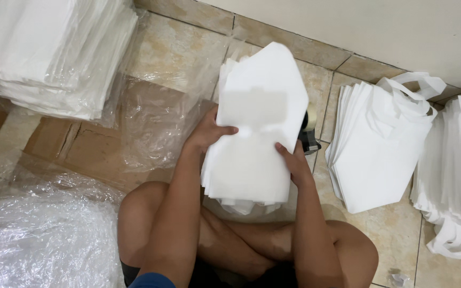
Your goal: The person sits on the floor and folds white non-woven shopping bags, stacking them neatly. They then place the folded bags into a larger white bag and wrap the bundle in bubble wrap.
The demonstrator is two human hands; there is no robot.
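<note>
While gripped at both edges to keep layers squared, stack of white fabric bags [257,128] sits between left hand [209,130] and right hand [294,162]; finished pile [374,144] at three o'clock.

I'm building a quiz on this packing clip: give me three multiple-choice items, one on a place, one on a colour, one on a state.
1. Where does the loose stack of bags with handles lie?
A. on the tiled floor, to the person's right
B. on the cardboard
C. on the person's lap

2. What colour is the bundle of bags in the hands?
A. blue
B. white
C. brown

3. How is the bundle held?
A. left hand only
B. lying untouched
C. gripped on both sides

Answers: 1 A, it rests on the tiles near the wall. 2 B, the fabric is plain white. 3 C, the left hand and right hand each clasp an edge.
</note>
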